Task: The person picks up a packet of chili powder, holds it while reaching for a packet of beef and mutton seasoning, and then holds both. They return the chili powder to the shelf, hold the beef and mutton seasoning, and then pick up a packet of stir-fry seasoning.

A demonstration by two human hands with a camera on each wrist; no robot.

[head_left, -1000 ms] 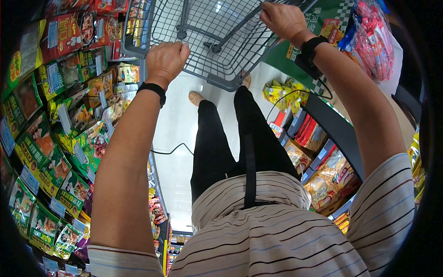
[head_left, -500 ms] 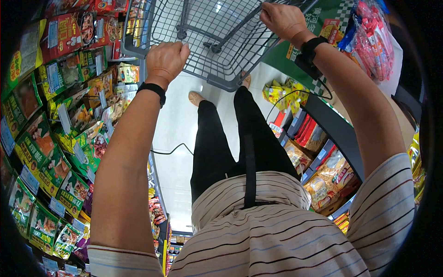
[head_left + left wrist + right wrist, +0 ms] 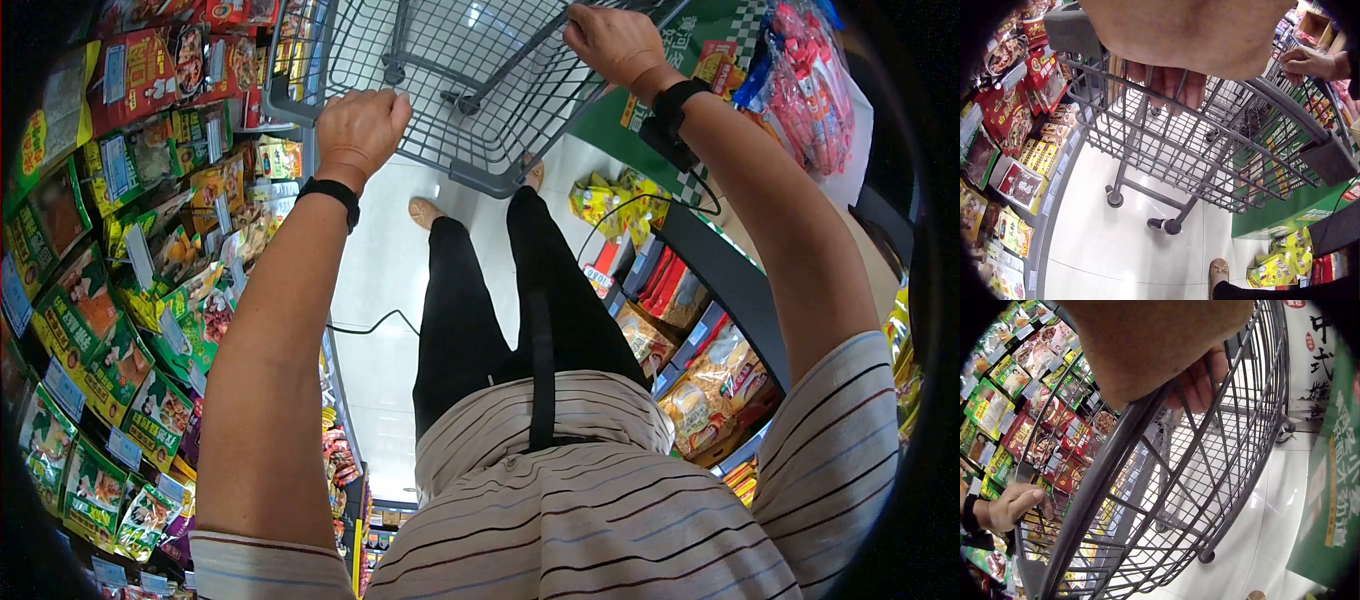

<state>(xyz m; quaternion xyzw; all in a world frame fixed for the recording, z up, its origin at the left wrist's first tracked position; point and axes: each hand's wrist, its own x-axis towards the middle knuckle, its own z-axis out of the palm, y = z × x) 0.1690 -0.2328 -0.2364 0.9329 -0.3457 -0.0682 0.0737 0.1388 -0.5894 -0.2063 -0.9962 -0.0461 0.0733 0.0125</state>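
A grey wire shopping cart [image 3: 488, 178] stands ahead of my body. My left hand [image 3: 358, 132] grips its near bar, close to the left corner. Through the wire in the left wrist view, the left fingers [image 3: 1192, 89] hang curled over the far side of that bar. Further along, my right hand [image 3: 614, 46] holds the thick rim on the cart's right side. The right wrist view shows the right fingers [image 3: 1197, 387] bent round this rim [image 3: 1107, 462]. The back of each wrist covers part of the grip in its own wrist view.
Shelves of bagged food [image 3: 95, 300] line the left side. At the right stand a green display panel [image 3: 640, 105], yellow bags [image 3: 610, 200] on the floor, and a low shelf of packets [image 3: 715, 385]. Pink packages [image 3: 810, 90] lie beyond my right forearm. A black cable [image 3: 375, 328] hangs near my legs.
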